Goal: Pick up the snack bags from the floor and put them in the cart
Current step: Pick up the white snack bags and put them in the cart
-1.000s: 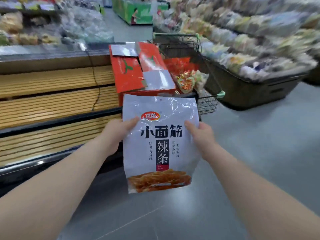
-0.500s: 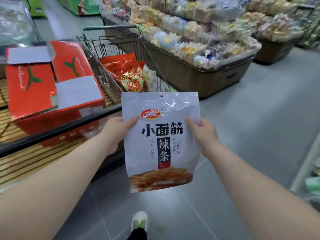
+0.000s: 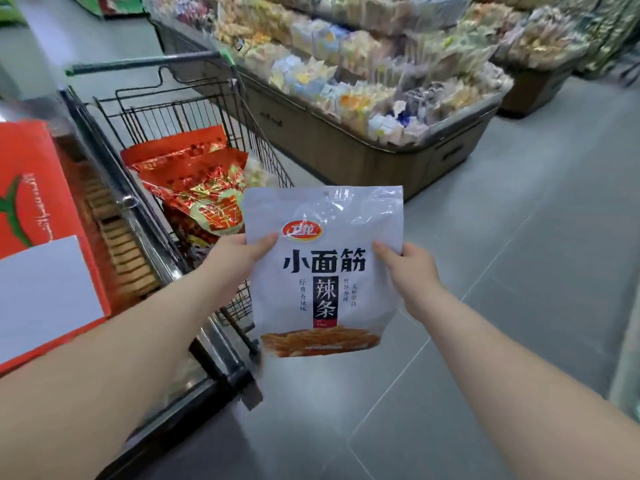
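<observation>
Hands first, since they were closest: the left hand and the right hand each pinched a side edge of a white glossy plastic snack bag with black Chinese lettering and a photo of orange strips at the bottom. Both had a clenched grip on it, thumbs on the printed front and the other fingers hidden behind. The bag hung upright in the air, clear of the grey tiled floor, just to the right of the cart and not over it yet.

So my read was that this was the carry step, pickup done, drop-off not done. Next move would've been swinging the bag left and a bit forward until it sat above the basket, then letting go with both hands. Easy, but the rim had to be cleared.

On the left, a red cardboard box with a white panel sat beside the cart. Past the hands, the black wire shopping cart with a green-capped handle already held shiny red snack bags with gold print, piled against its left side, so there was room on the right.

Further back, a long brown display bin heaped with pale wrapped snacks ran along the aisle, too blurry to read.
</observation>
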